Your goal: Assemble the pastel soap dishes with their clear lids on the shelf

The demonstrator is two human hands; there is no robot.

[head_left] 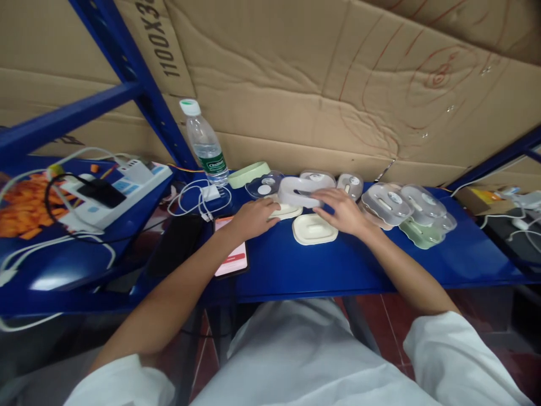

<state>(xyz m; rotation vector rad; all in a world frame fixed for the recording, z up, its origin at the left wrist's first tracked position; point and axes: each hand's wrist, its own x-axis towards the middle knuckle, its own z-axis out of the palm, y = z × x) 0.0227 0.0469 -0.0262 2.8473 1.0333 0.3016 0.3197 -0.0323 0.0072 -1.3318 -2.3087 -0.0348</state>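
My left hand (255, 218) is closed at the left end of a cream oval lid (288, 212), its fingers curled over the edge. Behind that lid, a white oval ring-shaped container (291, 190) is tilted, and my right hand (344, 211) grips its right end, thumb in front. Just below my right hand, a second cream lid (315, 230) with a raised bar lies flat on the blue shelf (287, 270). A pale green oval ring (249, 175) and a clear lid with a white round label (266, 185) sit behind my left hand.
Clear-lidded boxes (386, 204) are stacked to the right, one green box (422, 232) beneath. A water bottle (207, 146) stands at the back left, beside a white charger cable (210, 193). A lit phone (231, 259) lies near my left forearm. Cardboard (274, 73) walls the back.
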